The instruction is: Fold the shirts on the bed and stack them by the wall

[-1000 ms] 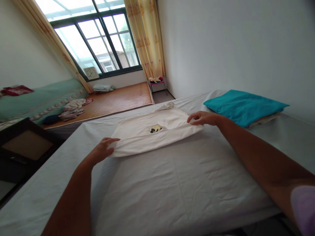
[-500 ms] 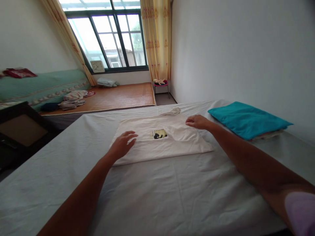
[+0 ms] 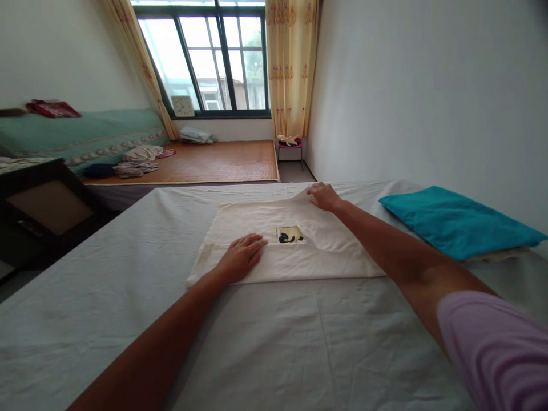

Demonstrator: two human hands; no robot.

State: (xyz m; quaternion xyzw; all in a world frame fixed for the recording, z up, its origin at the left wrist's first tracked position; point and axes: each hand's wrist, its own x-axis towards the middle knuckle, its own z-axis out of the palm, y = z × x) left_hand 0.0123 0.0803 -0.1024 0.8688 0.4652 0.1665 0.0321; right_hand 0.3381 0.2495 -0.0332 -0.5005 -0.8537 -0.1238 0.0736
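Observation:
A cream cloth bag [image 3: 240,220] lies spread on the pale sheet, with a small yellow-and-black picture printed near its middle. My left hand [image 3: 243,257] rests flat on its front part, left of the print, fingers stretched out. At the bag's far edge, my right hand [image 3: 324,197] has its fingers bent together on the cloth, which rises slightly towards them. The handle is hidden behind that hand.
Folded turquoise cloth [image 3: 458,220] lies to the right by the white wall. Beyond the sheet-covered surface [image 3: 265,342] stand a bed with a brown mat [image 3: 222,162] and a small pink stool [image 3: 290,144]. A dark cabinet [image 3: 47,211] is at left.
My left hand has come down onto the bag and moved right. My right hand has reached further away to the far edge and closed on the cloth. The view has shifted slightly.

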